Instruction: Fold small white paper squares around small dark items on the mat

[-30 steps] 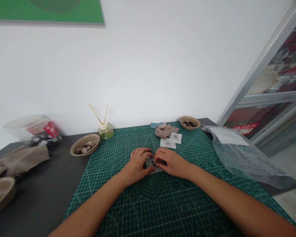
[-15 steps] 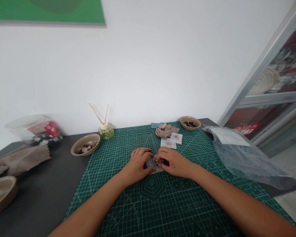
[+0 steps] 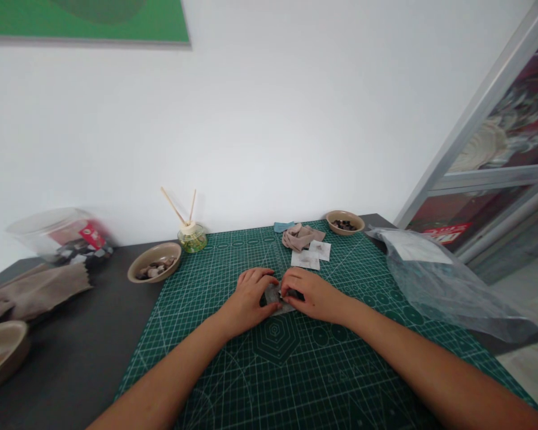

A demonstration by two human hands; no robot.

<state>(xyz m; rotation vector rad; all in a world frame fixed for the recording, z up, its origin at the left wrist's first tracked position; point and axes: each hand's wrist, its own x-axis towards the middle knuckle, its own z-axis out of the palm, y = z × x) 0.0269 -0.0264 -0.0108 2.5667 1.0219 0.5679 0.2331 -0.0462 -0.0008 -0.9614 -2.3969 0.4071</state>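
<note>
A small greyish, partly see-through square sheet (image 3: 272,296) lies flat on the green cutting mat (image 3: 233,382), between my two hands. My left hand (image 3: 253,297) grips its left side, thumb on the near edge and fingers on the far edge. Over the sheet's right part, my right hand (image 3: 308,292) has thumb and fingertips pinched together; whatever they hold is too small and covered to make out. Beyond my hands lie two white square papers (image 3: 305,260) with faint grey marks, overlapping at a corner, beside a crumpled beige cloth (image 3: 301,236).
Bowls with small dark pieces stand at back left (image 3: 138,263) and back right (image 3: 345,215). A reed diffuser (image 3: 192,237) is by the wall. Left are a clear tub (image 3: 54,233), a grey-brown cloth (image 3: 40,289) and another bowl (image 3: 4,346); right, a plastic bag (image 3: 434,286).
My right hand has shifted slightly left over the sheet, its fingertips still pinched. The left hand keeps its hold in place.
</note>
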